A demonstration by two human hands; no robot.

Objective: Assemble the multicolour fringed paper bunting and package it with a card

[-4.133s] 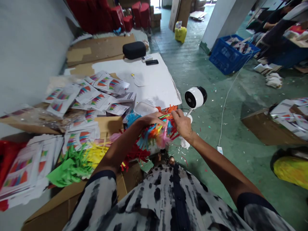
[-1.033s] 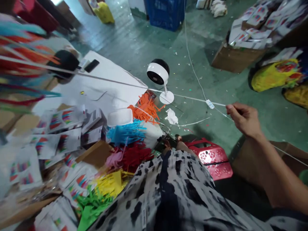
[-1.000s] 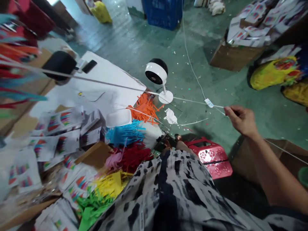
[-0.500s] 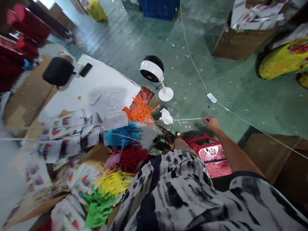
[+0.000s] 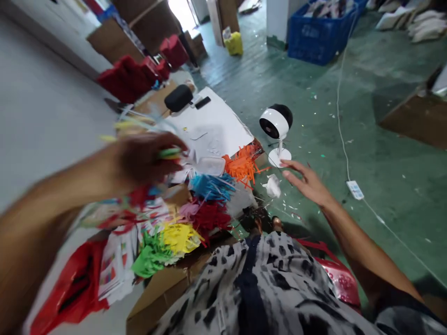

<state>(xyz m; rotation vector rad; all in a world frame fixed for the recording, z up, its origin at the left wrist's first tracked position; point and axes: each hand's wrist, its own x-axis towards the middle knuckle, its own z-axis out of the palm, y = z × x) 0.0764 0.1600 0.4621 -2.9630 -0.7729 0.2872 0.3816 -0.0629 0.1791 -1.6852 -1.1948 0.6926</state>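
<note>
My left hand, smeared by motion, is raised at the left with its fingers closed on coloured paper strips. Green and yellow show at its fingertips, and blurred red strips hang below. My right hand is open, fingers apart and holding nothing, near the base of a white fan and a crumpled white piece. Between the hands lie bunches of cut strips: orange, blue, dark red, yellow and green.
A white board carries a clear plastic tray and a black rounded object. Printed packets and a red bag lie at the left. A white cable with a power strip crosses the floor. A pink stool stands beside me.
My left hand has come into view with coloured strips. My right hand has opened, and the white string it pinched is no longer in it. The view has swung up and left.
</note>
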